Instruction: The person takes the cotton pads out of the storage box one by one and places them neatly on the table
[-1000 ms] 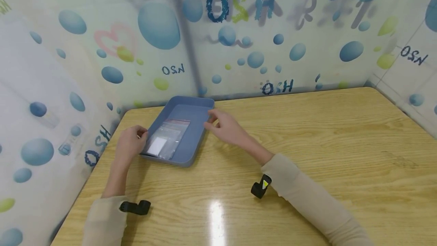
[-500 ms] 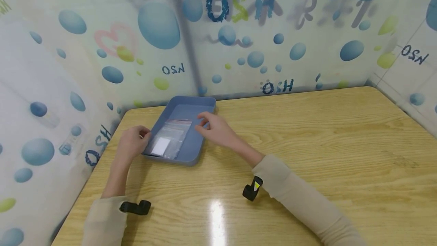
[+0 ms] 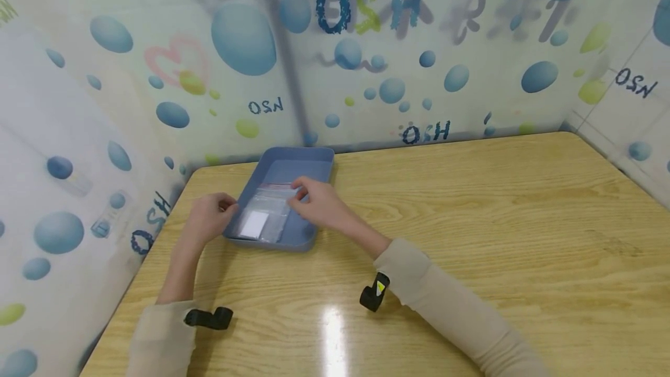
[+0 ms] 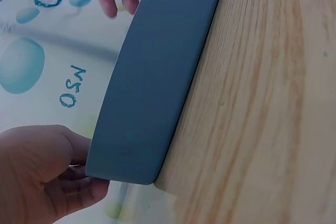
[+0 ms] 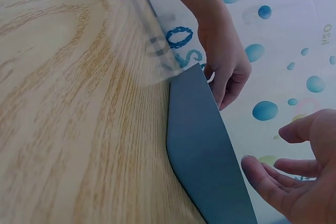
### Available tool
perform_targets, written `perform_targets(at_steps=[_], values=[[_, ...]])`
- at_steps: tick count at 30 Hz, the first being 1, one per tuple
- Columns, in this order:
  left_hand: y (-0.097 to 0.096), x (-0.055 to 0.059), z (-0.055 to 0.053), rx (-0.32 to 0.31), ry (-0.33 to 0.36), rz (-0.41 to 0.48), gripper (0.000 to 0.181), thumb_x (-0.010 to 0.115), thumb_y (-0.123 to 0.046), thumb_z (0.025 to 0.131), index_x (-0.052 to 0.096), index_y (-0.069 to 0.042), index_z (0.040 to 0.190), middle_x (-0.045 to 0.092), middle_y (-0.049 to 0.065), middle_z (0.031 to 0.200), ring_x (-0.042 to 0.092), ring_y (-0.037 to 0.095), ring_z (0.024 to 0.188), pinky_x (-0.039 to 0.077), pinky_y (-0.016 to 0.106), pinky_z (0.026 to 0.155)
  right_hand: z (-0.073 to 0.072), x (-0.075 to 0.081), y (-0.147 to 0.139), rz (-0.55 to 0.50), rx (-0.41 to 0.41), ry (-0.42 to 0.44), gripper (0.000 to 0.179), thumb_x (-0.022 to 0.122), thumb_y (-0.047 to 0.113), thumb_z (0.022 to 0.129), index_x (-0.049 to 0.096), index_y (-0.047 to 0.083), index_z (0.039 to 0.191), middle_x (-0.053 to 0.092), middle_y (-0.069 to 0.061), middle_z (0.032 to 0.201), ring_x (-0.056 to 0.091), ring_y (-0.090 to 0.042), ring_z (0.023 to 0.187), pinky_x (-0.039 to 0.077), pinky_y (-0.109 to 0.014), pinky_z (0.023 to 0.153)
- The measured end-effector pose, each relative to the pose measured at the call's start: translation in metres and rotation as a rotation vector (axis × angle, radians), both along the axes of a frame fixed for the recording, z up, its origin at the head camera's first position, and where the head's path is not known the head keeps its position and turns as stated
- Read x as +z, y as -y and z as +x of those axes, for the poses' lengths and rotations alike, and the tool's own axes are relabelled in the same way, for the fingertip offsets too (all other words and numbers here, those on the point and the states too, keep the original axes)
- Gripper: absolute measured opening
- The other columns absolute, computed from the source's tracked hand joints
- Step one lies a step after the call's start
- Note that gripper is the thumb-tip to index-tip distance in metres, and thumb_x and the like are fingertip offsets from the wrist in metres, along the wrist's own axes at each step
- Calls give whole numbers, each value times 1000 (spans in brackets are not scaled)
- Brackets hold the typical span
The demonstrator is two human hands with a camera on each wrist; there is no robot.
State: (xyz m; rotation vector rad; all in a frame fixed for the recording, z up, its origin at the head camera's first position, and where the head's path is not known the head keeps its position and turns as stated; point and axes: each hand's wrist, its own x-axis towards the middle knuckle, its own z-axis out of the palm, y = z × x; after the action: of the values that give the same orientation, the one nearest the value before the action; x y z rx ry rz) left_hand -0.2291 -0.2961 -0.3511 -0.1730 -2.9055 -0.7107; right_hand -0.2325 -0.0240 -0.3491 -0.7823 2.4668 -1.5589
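A shallow blue-grey tray (image 3: 300, 243) lies near the table's far left corner. In it is a clear zip bag (image 3: 270, 220) with a red strip along its top and a white rectangular piece (image 3: 254, 224) at its lower end; whether there is more than one bag I cannot tell. My left hand (image 3: 209, 214) grips the tray's left rim, thumb and curled fingers on either side in the left wrist view. My right hand (image 3: 321, 202) hovers over the tray's right side, partly covering the bag. Its thumb and fingers are apart, holding nothing, as the right wrist view shows.
The wooden table (image 3: 445, 220) extends to the right and front. A wall sheet (image 3: 366, 80) printed with blue and green drops stands behind the table's back edge and along the left side. Black wrist cameras (image 3: 374, 292) are strapped at both sleeves.
The tray has slid slightly to the right, along with my left hand on its rim. My right hand has left the right rim and moved left over the bag.
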Motion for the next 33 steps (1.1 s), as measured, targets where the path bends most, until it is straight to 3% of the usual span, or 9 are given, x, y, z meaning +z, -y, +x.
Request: perform_targets(at_steps=[4, 14, 18, 24, 33], values=[[-1, 1, -1, -8, 10, 6, 19, 62, -6, 96, 70, 11, 100, 70, 21, 91, 64, 36, 86, 51, 51, 79, 0, -2, 4, 12, -9, -2, 37, 62, 18, 101, 57, 0, 133, 70, -13, 109, 68, -14, 73, 52, -24, 62], [-2, 1, -1, -57, -2, 15, 18, 64, -7, 95, 70, 10, 97, 71, 20, 88, 67, 35, 83, 53, 50, 76, 1, -7, 16, 89, -13, -38, 37, 62, 21, 101, 59, -3, 129, 72, -12, 104, 67, -17, 82, 51, -24, 70], [-3, 0, -1, -76, -12, 16, 17, 65, -6, 94, 71, 10, 95, 71, 19, 86, 67, 34, 80, 54, 47, 74, 3, -9, 21, 100, -18, -30, 39, 63, 23, 101, 58, -4, 130, 72, -10, 100, 67, -16, 78, 51, -25, 70], [-4, 0, -1, -76, -20, 9, 16, 66, -6, 94, 72, 9, 94, 71, 17, 84, 67, 31, 77, 52, 42, 71, 4, -14, 25, 123, -63, -23, 41, 62, 27, 101, 58, -2, 130, 72, -10, 99, 67, -16, 79, 53, -29, 73], [-6, 0, -1, -72, -12, -2, 16, 66, -8, 94, 71, 8, 94, 71, 16, 84, 65, 30, 78, 52, 42, 71, 6, -18, 32, 132, -101, 20, 37, 65, 32, 100, 59, 0, 118, 65, -4, 84, 59, -14, 64, 47, -28, 62]])
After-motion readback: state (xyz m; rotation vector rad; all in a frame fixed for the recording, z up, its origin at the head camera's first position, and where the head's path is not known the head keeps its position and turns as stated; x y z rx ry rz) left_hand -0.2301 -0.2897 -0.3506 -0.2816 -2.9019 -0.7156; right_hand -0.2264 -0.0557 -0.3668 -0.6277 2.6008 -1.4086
